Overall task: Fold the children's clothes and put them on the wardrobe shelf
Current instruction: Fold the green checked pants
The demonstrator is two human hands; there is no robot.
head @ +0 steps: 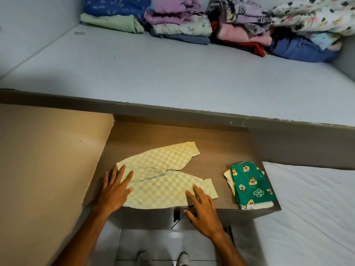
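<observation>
A pair of light green checked children's trousers (163, 175) lies flat on a brown wooden surface (221, 150), legs spread toward the right. My left hand (115, 189) rests flat on the waist end at the left, fingers apart. My right hand (203, 210) lies with spread fingers on the near leg, close to its cuff and the front edge. A folded green garment with chipmunk prints (251, 185) sits on the same surface at the right. The pale wardrobe shelf (172, 73) stretches behind, with folded clothes stacked along its back.
Along the back of the shelf are stacks: blue and mint (115, 14), purple and pale prints (178, 22), pink and red (242, 31), blue under a patterned piece (307, 35). A white mattress (317, 217) lies at the right. A beige wall panel (48, 160) stands at the left.
</observation>
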